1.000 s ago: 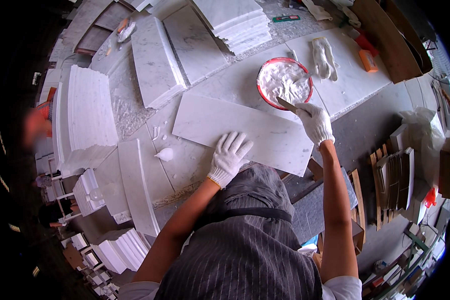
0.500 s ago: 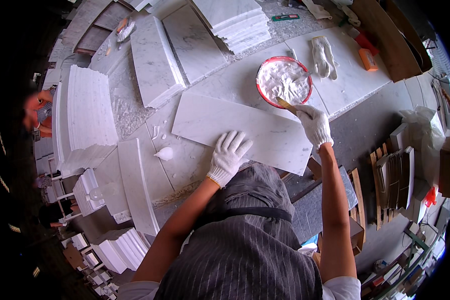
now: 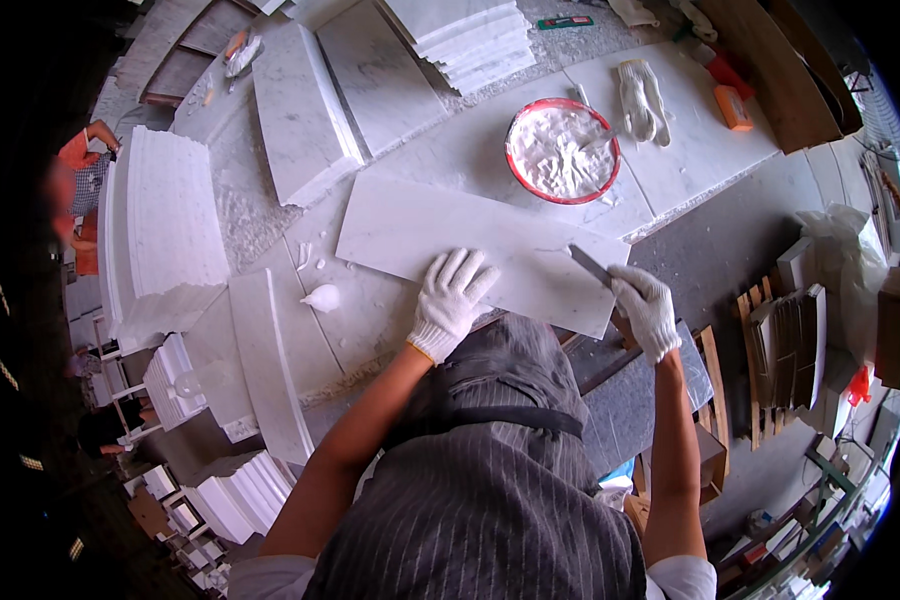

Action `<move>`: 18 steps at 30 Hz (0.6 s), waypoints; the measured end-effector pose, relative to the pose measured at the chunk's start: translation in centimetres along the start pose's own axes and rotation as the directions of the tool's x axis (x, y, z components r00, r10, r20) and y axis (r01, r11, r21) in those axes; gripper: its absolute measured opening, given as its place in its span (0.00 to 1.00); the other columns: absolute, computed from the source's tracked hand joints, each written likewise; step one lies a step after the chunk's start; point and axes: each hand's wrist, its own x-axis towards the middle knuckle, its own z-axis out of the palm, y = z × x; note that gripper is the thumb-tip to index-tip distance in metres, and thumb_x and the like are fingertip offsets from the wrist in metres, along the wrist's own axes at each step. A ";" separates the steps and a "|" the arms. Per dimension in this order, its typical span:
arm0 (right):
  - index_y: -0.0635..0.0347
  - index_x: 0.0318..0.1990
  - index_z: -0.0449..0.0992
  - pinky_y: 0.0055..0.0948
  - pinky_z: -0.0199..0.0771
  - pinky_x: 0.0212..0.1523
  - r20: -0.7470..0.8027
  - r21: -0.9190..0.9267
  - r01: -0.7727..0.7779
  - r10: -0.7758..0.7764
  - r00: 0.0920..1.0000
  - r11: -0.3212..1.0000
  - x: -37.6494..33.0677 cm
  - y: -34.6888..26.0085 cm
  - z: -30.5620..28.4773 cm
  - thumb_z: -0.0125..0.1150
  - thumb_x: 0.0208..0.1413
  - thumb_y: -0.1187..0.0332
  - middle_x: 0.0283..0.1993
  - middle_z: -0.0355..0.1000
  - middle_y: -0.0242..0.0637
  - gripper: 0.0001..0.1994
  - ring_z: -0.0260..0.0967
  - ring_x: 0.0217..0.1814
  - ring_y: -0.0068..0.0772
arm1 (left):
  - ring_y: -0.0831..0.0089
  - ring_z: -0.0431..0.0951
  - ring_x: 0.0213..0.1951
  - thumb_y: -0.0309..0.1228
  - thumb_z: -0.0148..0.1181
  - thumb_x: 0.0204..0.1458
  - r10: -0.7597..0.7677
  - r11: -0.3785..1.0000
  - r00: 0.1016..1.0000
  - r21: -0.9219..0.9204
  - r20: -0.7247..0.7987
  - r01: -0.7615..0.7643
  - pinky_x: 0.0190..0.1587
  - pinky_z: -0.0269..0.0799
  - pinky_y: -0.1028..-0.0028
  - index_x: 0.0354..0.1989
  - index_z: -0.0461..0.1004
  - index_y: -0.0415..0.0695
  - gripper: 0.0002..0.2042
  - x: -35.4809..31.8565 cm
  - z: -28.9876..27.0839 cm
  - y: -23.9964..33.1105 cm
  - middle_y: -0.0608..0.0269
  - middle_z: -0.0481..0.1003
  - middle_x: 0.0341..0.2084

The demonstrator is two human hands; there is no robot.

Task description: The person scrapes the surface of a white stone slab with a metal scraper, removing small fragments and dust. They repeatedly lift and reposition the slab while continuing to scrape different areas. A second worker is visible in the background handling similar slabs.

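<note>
A long white marble slab (image 3: 420, 222) lies at a slant before me, over the near edge of the work surface. My gloved left hand (image 3: 452, 298) rests on its near edge with the fingers stretched out. In my gloved right hand (image 3: 646, 305) is a putty knife (image 3: 590, 265), its blade laid on the right part of the slab beside a small smear. Beyond the slab stands a round red-rimmed tub (image 3: 560, 150) of white paste, with a tool leaning at its right rim. A small white lump (image 3: 321, 298) sits left of the slab.
Marble slabs are stacked at the left (image 3: 165, 215) and far side (image 3: 475, 40). A narrow slab (image 3: 282, 365) lies near left. White gloves (image 3: 644, 103) and an orange box (image 3: 732, 107) are beyond the tub. A person in orange (image 3: 85, 190) is at far left.
My right hand has come back from the tub toward me, and the putty knife now touches the slab. My left hand stays spread on the slab.
</note>
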 end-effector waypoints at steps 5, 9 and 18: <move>0.65 0.48 0.81 0.27 0.75 0.44 -0.034 -0.099 0.063 -0.067 0.997 0.993 -5.3 5.0 0.8 0.63 0.58 0.73 0.40 0.79 0.38 0.12 0.74 0.40 0.27 | 0.58 0.66 0.62 0.41 0.73 0.38 0.000 1.000 1.000 0.014 0.029 -0.001 0.66 0.60 0.54 0.58 0.73 0.57 0.32 0.2 -0.4 0.2 0.62 0.69 0.59; 0.64 0.46 0.82 0.33 0.75 0.47 -0.045 -0.268 0.230 -0.251 0.967 0.936 -6.8 4.8 2.8 0.64 0.55 0.74 0.40 0.79 0.44 0.11 0.78 0.43 0.38 | 0.58 0.66 0.63 0.42 0.73 0.38 0.004 1.000 0.999 0.026 0.038 -0.005 0.67 0.60 0.53 0.58 0.73 0.58 0.33 0.1 -0.2 0.1 0.63 0.68 0.60; 0.59 0.42 0.83 0.38 0.75 0.41 -0.083 -0.504 0.342 -0.438 0.895 0.793 -7.0 4.7 4.5 0.65 0.53 0.72 0.35 0.77 0.42 0.09 0.76 0.38 0.47 | 0.59 0.64 0.65 0.43 0.74 0.38 -0.015 0.999 0.999 0.031 0.039 0.014 0.68 0.58 0.53 0.59 0.73 0.59 0.34 -0.4 0.8 -0.1 0.63 0.67 0.62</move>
